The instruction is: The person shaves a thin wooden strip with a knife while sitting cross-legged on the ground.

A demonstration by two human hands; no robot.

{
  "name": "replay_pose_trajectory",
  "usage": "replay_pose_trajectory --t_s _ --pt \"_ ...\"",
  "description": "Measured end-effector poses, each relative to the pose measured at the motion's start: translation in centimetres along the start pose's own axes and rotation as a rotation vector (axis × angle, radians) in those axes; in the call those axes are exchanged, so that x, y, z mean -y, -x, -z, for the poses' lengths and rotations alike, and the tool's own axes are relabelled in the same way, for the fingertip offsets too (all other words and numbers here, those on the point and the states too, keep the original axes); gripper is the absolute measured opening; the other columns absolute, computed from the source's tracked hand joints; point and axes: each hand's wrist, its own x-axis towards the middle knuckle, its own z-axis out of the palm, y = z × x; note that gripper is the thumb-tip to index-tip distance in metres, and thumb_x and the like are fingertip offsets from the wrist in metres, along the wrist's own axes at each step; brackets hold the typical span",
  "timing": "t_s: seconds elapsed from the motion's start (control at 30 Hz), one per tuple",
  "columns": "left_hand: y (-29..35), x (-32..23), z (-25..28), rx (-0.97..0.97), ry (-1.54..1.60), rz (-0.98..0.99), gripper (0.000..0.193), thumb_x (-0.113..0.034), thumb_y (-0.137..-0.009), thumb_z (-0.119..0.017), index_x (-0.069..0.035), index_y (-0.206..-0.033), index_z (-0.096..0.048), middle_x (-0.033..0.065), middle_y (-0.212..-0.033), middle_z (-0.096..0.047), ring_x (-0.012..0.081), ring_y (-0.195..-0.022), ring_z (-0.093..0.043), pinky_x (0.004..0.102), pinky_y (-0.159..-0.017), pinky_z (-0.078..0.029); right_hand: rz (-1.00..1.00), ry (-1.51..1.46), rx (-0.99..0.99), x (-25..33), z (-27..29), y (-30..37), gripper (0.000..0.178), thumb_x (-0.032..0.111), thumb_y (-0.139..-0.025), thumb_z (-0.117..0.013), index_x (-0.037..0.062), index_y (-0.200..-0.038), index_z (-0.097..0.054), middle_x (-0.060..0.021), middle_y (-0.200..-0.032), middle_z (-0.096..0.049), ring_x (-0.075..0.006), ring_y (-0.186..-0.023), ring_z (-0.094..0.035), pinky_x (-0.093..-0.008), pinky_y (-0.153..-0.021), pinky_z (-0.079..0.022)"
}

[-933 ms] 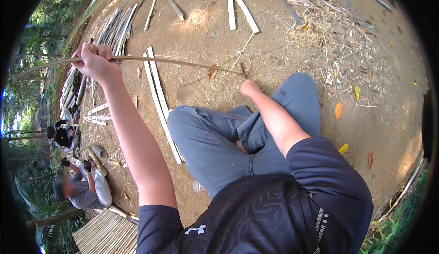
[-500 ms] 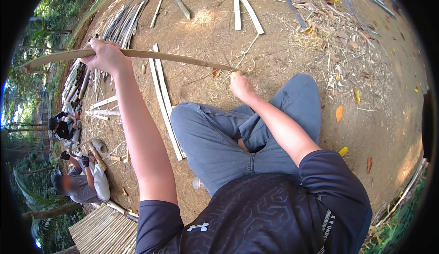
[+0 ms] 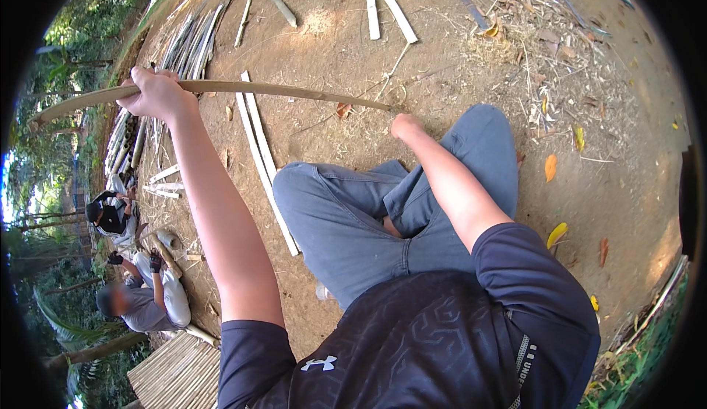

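Note:
A long, curved bamboo strip [image 3: 258,88] spans the upper middle of the view, held up off the ground. My left hand [image 3: 156,96] is wrapped round it toward its left part, arm stretched out; the strip's left end sticks out beyond the fist. By the strip's right end, above my right knee, my right hand [image 3: 406,126] is closed. What it grips, if anything, is hidden behind the fingers. A small dark bit shows between that fist and the strip's tip. My crossed legs in grey trousers [image 3: 346,217] lie below.
Two pale bamboo slats [image 3: 258,144] lie beside my left knee. More slats [image 3: 390,7] and a dark flat strip [image 3: 465,0] lie farther off. Poles are piled [image 3: 188,48] at the far left. Two people [image 3: 151,298] sit at the left near a slatted bamboo mat [image 3: 173,372]. Shavings and leaves litter the right.
My right hand has moved a little right and toward my knee, away from the strip's end. My left hand has shifted slightly left and down, still holding the strip.

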Motion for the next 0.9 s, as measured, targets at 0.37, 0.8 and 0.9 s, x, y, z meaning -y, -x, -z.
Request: replay_pose_trajectory --t_s 0.37,0.8,0.9 --pt "1.4 -0.9 -1.7 0.026 0.057 0.001 0.025 -0.005 -0.100 -0.051 -0.010 -0.115 -0.032 0.0038 -0.077 -0.045 0.0103 -0.052 -0.039 0.0277 -0.044 -0.036 0.083 -0.174 -0.156 0.0 0.6 2.7 0.035 0.029 -0.095 -0.057 0.0030 -0.115 -0.069 -0.0196 -0.120 -0.069 -0.0334 -0.112 -0.067 -0.0448 -0.093 -0.054" --pt "0.3 -1.1 0.7 0.264 0.292 -0.014 0.026 -0.001 -0.094 -0.053 -0.015 -0.096 -0.031 -0.0001 -0.068 -0.038 0.0081 -0.046 -0.028 0.0255 -0.038 -0.025 0.483 -0.207 -0.116 4.4 3.9 10.3 0.039 0.030 -0.102 -0.044 -0.0024 -0.109 -0.065 -0.0283 -0.106 -0.068 -0.0418 -0.098 -0.068 -0.0498 -0.086 -0.053" --pt "0.1 -2.0 1.9 0.283 0.281 -0.008 0.026 -0.001 -0.094 -0.054 -0.014 -0.095 -0.031 -0.0004 -0.066 -0.037 0.0080 -0.046 -0.027 0.0257 -0.037 -0.024 0.404 -0.141 -0.080 3.3 -0.2 5.4 0.039 0.028 -0.101 -0.045 -0.0017 -0.113 -0.066 -0.0292 -0.107 -0.068 -0.0407 -0.103 -0.068 -0.0471 -0.089 -0.054"
